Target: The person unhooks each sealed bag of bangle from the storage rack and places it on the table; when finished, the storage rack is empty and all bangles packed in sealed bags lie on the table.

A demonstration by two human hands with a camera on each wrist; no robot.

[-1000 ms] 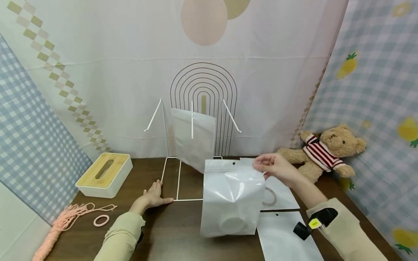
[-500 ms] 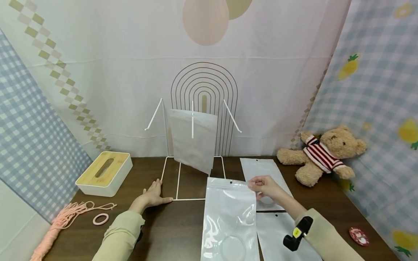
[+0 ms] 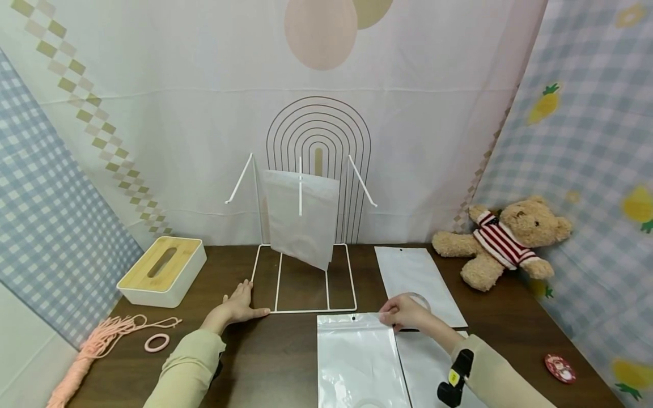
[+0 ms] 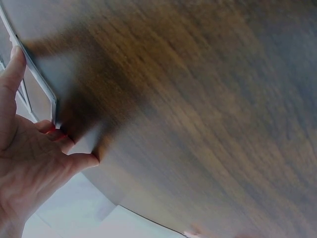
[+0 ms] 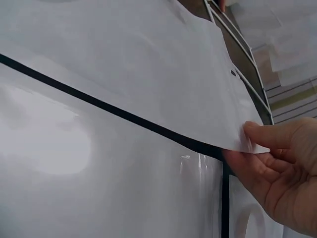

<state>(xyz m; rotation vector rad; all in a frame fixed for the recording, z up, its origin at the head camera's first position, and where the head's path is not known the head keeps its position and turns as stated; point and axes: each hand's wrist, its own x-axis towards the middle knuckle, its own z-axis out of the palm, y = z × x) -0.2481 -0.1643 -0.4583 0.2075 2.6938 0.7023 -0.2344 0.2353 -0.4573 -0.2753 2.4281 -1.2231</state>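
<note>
Right hand (image 3: 408, 314) pinches the upper right corner of a white zip pouch (image 3: 357, 354), thumb on the face, fingers under the edge. The pouch lies at the near middle of the brown wooden table (image 3: 272, 362), its lower end running out of the head view; whether all of it rests on the wood, I can't tell. By my reckoning light and limp, hardly fragile but easily creased; the glossy film looks slippery. A faint ring outline shows low down, so that end may drag or swing. Best hold: the flat header strip above the zip, beside the punched hole (image 3: 353, 318), keeping fingertips off the hole. Left hand (image 3: 236, 306) spread, grasping nothing, laid at the near left corner of a white wire rack (image 3: 311, 311), thumb touching the front bar. Rack stands just beyond the pouch; three prongs jut forward, and a hanging pouch (image 3: 317, 226) takes up the middle one. On the right, a far flat pouch (image 3: 415, 272) and a near flat pouch (image 3: 423, 357) crowd the held one; loose edges could snag there. Farther off, well clear: teddy bear (image 3: 505, 232), red badge (image 3: 559, 369), bamboo-lidded tissue box (image 3: 178, 280), peach cord hank (image 3: 89, 357), pink ring (image 3: 156, 350).
</note>
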